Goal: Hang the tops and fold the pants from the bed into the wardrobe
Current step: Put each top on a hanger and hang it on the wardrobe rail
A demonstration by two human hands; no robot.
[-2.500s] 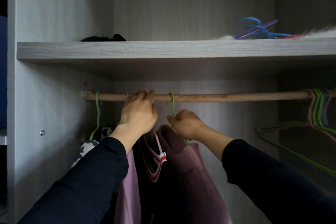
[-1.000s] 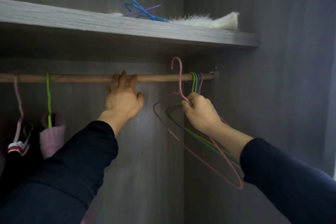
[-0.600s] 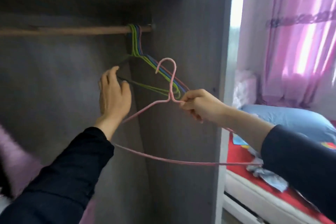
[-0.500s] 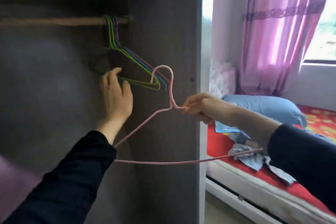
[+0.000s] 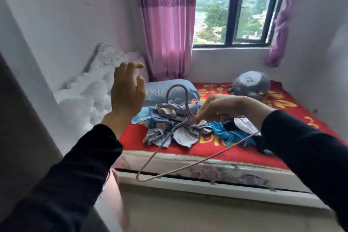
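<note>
My right hand [image 5: 219,108] pinches a pink wire hanger [image 5: 175,137] at the base of its hook, held out in front of me over the bed's near edge. My left hand [image 5: 127,93] is raised in the air to the left of the hanger, fingers relaxed, holding nothing. On the red bedspread [image 5: 216,149] lies a heap of clothes [image 5: 169,124]: grey-blue garments, denim, a bright blue piece [image 5: 225,133] and dark and white pieces partly hidden behind my right arm. The wardrobe side [image 5: 22,118] shows only as a dark edge at the far left.
A blue pillow [image 5: 165,89] and a grey plush toy [image 5: 250,83] lie at the bed's far side under the window [image 5: 231,5]. Pink curtains [image 5: 165,24] hang at the left of it. A white padded headboard [image 5: 88,92] stands left. The bed's front rail [image 5: 216,182] runs across below.
I have turned from the wardrobe interior to the bed. My right hand carried the pink hanger off the rail and away from the other hangers. My left hand left the rail and now hangs free.
</note>
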